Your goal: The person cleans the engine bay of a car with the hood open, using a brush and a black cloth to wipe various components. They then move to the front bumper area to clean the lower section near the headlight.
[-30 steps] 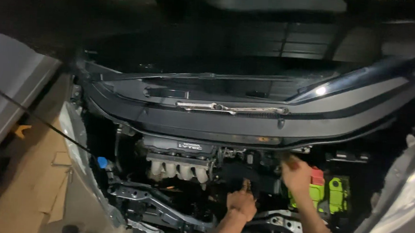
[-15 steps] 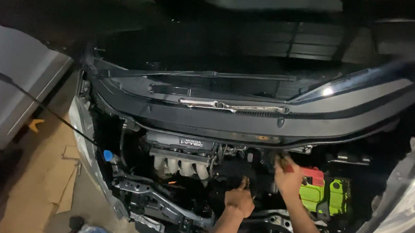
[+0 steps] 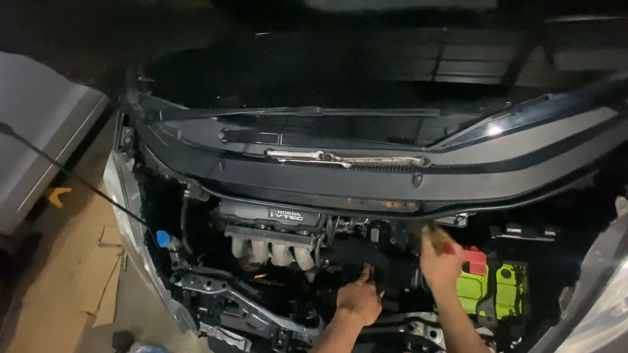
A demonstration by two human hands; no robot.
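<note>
View from above into an open engine bay. The left hand (image 3: 359, 300) reaches down into the centre of the bay, fingers loosely curled and the index finger extended, its tip touching a dark engine part (image 3: 367, 256) just beyond it; whether it grips anything cannot be told. The right hand (image 3: 439, 260) is raised just to the right of the left hand and slightly farther into the bay, fingers bunched together over the same dark part; the dim light does not show whether something is pinched between them.

Immediately right of the right hand lies the battery (image 3: 492, 291), wrapped in a bright green cover, with a red terminal cap (image 3: 474, 260) touching its near-left corner, just beside the right hand's knuckles. To the left of the left hand stands the intake manifold (image 3: 270, 248), a row of pale metal runners under a black cover. Farther left, well apart from both hands, a blue cap (image 3: 163, 238) sits at the edge of the bay. Beyond both hands runs the black cowl panel (image 3: 314, 180) with a wiper arm (image 3: 344, 158) lying along it. Far left of the hands, flattened cardboard (image 3: 67, 285) lies on the floor, and a thin prop rod (image 3: 53, 164) slants above it.
</note>
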